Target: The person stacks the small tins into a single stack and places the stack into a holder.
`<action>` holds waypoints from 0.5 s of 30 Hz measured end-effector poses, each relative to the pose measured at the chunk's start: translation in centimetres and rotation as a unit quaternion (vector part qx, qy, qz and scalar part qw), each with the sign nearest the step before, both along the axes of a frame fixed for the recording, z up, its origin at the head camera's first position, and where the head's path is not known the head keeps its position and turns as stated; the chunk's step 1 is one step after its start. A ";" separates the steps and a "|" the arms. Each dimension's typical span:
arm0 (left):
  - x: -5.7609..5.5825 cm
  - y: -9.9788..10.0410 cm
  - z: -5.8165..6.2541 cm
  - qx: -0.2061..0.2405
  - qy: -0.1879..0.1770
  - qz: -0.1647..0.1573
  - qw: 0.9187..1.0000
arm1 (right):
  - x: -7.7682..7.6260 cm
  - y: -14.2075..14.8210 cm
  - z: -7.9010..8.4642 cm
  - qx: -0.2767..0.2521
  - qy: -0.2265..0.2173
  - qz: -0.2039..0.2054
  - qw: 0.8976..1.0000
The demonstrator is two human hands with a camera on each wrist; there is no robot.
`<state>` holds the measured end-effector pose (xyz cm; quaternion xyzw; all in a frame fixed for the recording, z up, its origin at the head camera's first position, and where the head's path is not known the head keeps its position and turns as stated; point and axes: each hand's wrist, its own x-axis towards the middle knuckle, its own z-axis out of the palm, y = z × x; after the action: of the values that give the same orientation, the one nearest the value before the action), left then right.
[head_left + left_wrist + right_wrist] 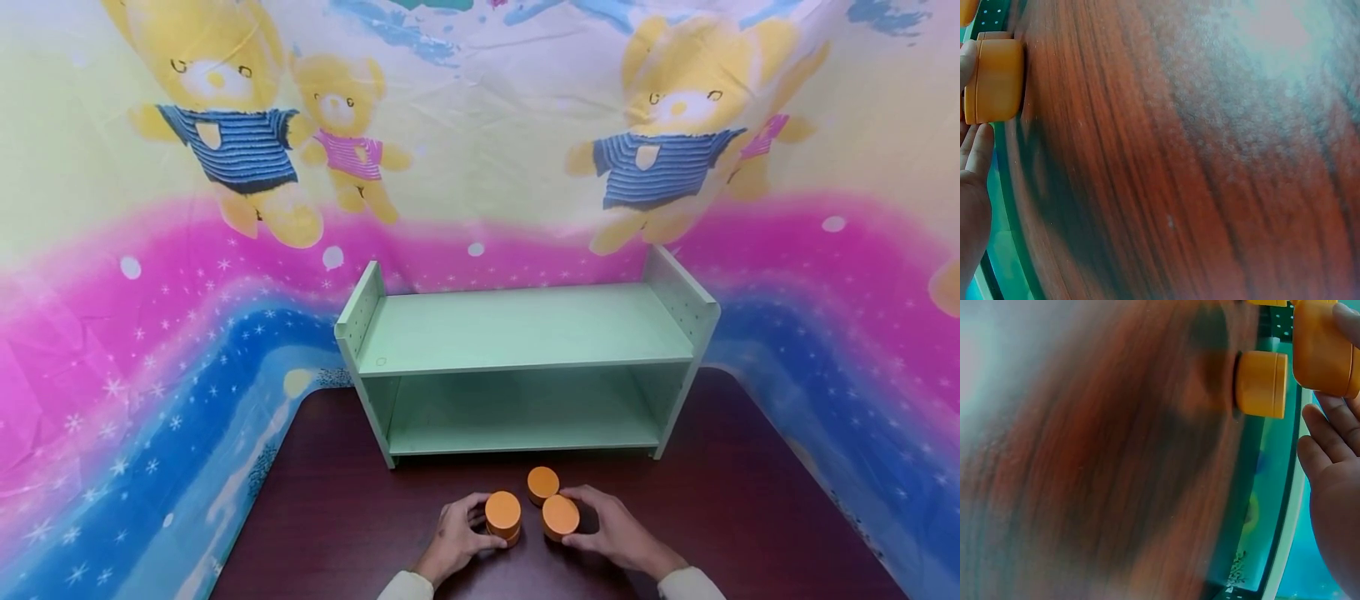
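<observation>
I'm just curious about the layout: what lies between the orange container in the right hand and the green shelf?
Another orange container stands there, on the dark table, as the head view shows.

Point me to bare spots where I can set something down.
Both levels of the green shelf look bare between its sides. The dark table has room left of the left hand and right of the right hand. It's crowded between the hands, where the orange jars cluster.
</observation>
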<state>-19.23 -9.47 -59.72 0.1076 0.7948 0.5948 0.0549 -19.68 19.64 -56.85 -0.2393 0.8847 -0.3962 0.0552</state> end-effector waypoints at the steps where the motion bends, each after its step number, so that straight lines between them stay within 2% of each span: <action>1: 0.0 0.0 0.0 0.003 -0.003 0.001 1.000 | 0.0 0.0 0.1 -0.002 0.000 0.000 1.000; 6: 0.0 0.0 0.1 0.010 -0.014 0.001 1.000 | -0.1 -0.3 0.5 -0.003 0.005 -0.002 1.000; 15: 0.1 0.0 0.1 0.001 -0.011 0.003 1.000 | 0.0 -0.7 1.1 -0.001 0.013 -0.009 1.000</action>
<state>-19.15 -9.44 -59.66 0.0987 0.7937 0.5971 0.0614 -19.72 18.96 -55.71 -0.2364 0.8870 -0.3947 0.0395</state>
